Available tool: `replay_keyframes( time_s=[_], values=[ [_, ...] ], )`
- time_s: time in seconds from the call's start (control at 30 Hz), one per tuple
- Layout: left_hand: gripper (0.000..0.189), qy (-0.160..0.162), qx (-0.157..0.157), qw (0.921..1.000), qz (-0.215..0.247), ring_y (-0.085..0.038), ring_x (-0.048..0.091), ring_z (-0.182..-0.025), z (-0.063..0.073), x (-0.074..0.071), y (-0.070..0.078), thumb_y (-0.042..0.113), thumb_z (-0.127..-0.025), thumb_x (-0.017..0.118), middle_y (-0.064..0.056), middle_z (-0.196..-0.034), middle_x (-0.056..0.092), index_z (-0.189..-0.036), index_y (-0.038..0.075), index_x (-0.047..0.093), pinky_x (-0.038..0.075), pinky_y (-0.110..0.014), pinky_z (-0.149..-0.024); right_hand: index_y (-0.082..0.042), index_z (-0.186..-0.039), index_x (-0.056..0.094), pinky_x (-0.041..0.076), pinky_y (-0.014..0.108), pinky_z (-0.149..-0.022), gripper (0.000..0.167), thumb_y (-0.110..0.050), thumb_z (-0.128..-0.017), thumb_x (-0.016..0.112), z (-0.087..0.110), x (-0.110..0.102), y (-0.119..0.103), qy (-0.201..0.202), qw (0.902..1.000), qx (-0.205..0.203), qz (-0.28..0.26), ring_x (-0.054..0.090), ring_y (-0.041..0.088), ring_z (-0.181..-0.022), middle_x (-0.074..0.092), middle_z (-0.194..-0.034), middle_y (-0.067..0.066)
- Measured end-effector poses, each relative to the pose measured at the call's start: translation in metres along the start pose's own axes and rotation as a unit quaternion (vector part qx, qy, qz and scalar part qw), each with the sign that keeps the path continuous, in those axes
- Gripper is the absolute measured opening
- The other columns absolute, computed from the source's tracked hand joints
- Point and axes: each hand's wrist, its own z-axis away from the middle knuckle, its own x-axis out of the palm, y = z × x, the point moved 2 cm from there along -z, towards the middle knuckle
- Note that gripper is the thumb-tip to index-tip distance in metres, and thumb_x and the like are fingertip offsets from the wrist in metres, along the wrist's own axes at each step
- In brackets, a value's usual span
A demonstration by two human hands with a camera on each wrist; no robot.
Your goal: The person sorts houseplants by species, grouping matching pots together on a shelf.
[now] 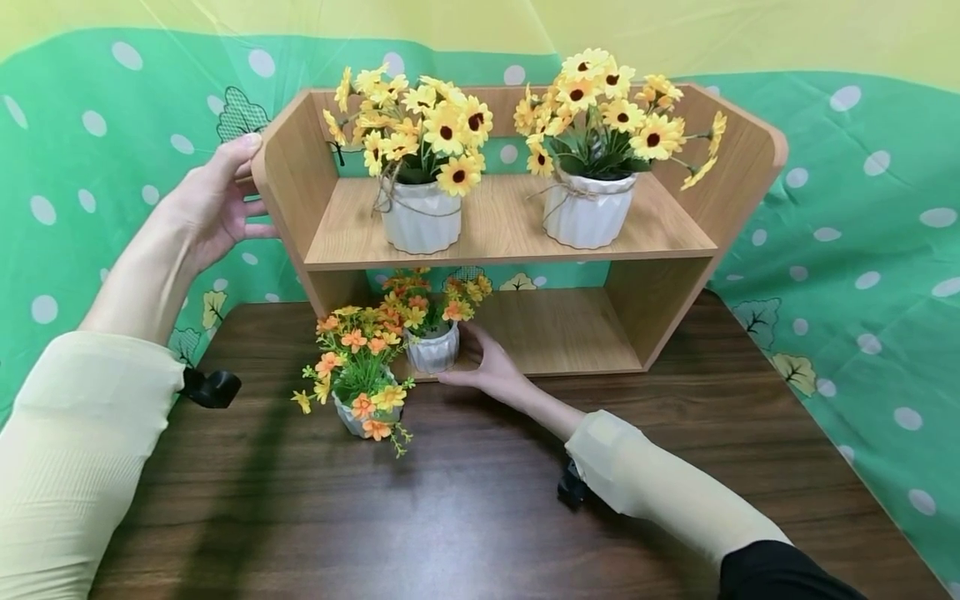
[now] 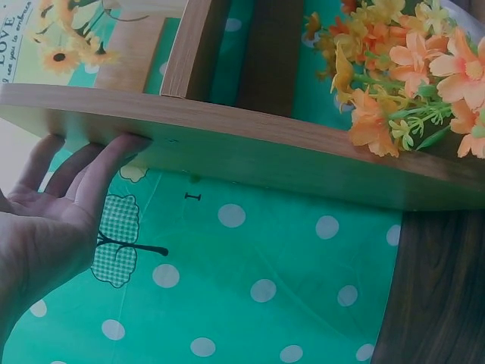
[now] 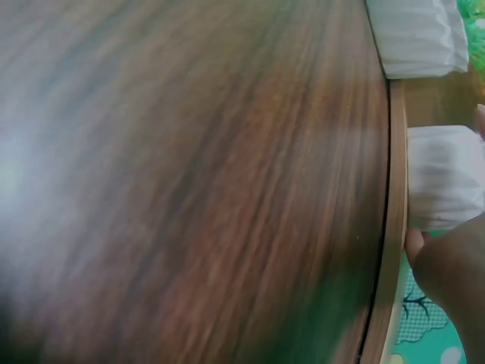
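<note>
White, round pot point(image 1: 432, 350) with orange and yellow flowers sits at the low front edge of the tan wooden shelf point(image 1: 510, 237). The right hand point(image 1: 491, 367) bends its fingers round it; the left hand point(image 1: 213, 200), fingers spread, touches the shelf's left side. Keeping the pot upright seems best.

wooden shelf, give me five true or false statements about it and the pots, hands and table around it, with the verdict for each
1. The upper board of the wooden shelf bears two pots of yellow flowers. True.
2. The left hand holds a flower pot. False: it touches the outside of the shelf's left side panel.
3. The right hand curves around the rear orange-flower pot. True.
4. The head view shows only three flower pots. False: it shows four.
5. The table has a dark wood grain. True.
</note>
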Motion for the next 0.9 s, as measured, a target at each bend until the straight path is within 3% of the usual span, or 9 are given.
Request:
replay_keyframes(
  time_s=[0.33, 0.6, 0.9],
  values=[
    [0.046, -0.003, 0.003, 1.0000, 0.000, -0.015, 0.071, -0.109, -0.001, 0.003, 0.000, 0.046, -0.097, 0.061, 0.000, -0.140, 0.048, -0.140, 0.032, 0.052, 0.064, -0.038, -0.071, -0.010, -0.162, 0.026, 0.038, 0.051, -0.121, 0.101, -0.016, -0.082, 0.087, 0.020, -0.005, -0.005, -0.023, 0.9997, -0.010, -0.003, 0.042, 0.041, -0.148, 0.039, -0.162, 0.018],
    [0.049, 0.006, -0.006, 0.9999, -0.009, -0.015, 0.070, -0.109, -0.002, 0.002, 0.000, 0.049, -0.096, 0.062, 0.001, -0.140, 0.048, -0.141, 0.031, 0.052, 0.064, -0.038, -0.071, -0.007, -0.152, 0.042, 0.044, 0.048, -0.118, 0.086, -0.014, -0.081, 0.088, 0.032, -0.005, -0.005, -0.028, 0.9995, -0.017, -0.003, 0.053, 0.039, -0.139, 0.051, -0.150, 0.021],
    [0.051, 0.007, -0.005, 0.9999, -0.006, -0.015, 0.071, -0.107, -0.001, 0.001, 0.000, 0.049, -0.096, 0.062, 0.001, -0.141, 0.048, -0.143, 0.031, 0.050, 0.064, -0.037, -0.071, -0.010, -0.149, 0.048, 0.044, 0.049, -0.117, 0.076, -0.013, -0.084, 0.086, 0.036, 0.010, -0.006, -0.067, 0.9972, -0.030, -0.014, 0.055, 0.036, -0.136, 0.056, -0.146, 0.018]
  ],
)
